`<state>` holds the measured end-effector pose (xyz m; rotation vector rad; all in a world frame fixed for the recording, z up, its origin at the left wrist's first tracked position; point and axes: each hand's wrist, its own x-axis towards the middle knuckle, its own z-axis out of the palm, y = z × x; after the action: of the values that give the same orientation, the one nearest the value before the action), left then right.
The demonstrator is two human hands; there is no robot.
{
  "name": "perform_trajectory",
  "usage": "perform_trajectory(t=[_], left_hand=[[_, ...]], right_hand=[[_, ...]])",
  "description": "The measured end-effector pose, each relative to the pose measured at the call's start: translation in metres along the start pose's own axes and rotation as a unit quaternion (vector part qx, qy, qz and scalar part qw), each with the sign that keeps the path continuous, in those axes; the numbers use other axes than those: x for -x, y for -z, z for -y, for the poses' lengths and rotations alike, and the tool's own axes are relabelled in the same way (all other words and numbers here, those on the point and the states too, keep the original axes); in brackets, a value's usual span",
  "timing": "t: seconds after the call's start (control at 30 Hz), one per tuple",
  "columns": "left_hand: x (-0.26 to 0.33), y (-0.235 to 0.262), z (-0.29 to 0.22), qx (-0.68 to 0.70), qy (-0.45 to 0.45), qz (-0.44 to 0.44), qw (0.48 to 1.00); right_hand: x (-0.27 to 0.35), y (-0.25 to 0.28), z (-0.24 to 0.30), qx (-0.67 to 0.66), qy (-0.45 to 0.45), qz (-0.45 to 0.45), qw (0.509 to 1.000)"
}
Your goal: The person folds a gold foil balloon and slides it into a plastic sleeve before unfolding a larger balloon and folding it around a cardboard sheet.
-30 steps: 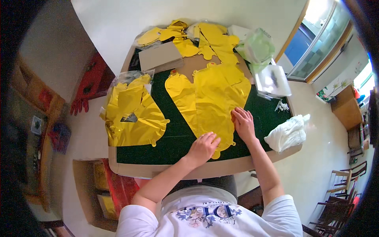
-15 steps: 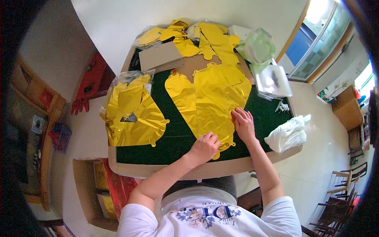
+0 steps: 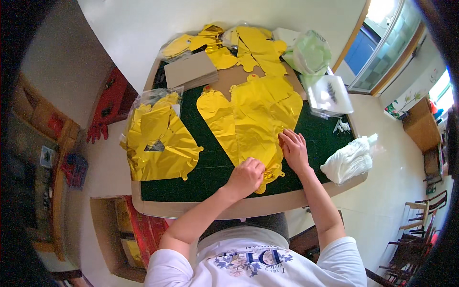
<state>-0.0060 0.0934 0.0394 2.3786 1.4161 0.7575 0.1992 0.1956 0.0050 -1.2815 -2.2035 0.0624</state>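
Observation:
A flat, uninflated gold foil balloon with small tabs along its edges lies on the dark green mat in front of me. My left hand is closed at its near end, fingers curled onto the foil. At its right edge, my right hand has its fingers bent and pressed together on the foil. Between my hands the near part of the balloon is creased. My fingertips are partly hidden. More gold foil balloons lie stacked to the left, partly in a clear bag.
Grey cardboard sheets and more gold foil lie at the far side. On the right are a pale green plastic bag, clear plastic sleeves, small white pieces and a white bundle near the table's edge.
Both hands stay at nearly the same places on the balloon. The foil beside my left hand looks a little more crumpled and raised. The whole view has shifted slightly.

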Motion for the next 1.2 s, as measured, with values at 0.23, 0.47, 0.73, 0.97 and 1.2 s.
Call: perform_trajectory(t=[0.23,0.47,0.73,0.97,1.2], left_hand=[[0.004,-0.014,-0.006,0.031,-0.056,-0.005,0.998],[0.008,-0.020,-0.010,-0.036,-0.061,0.004,0.997],[0.007,-0.008,-0.006,-0.052,-0.041,-0.031,0.997],[0.021,-0.012,-0.005,-0.073,-0.064,-0.016,0.995],[0.025,0.011,0.023,0.021,0.062,-0.127,0.990]], right_hand=[[-0.001,-0.002,0.000,-0.003,0.008,-0.010,1.000],[-0.001,0.000,0.002,0.005,0.006,-0.008,1.000],[-0.001,0.000,0.001,0.006,0.008,-0.014,1.000],[-0.003,-0.001,0.002,0.009,0.010,-0.016,1.000],[-0.002,-0.002,0.001,-0.009,0.002,0.011,1.000]])
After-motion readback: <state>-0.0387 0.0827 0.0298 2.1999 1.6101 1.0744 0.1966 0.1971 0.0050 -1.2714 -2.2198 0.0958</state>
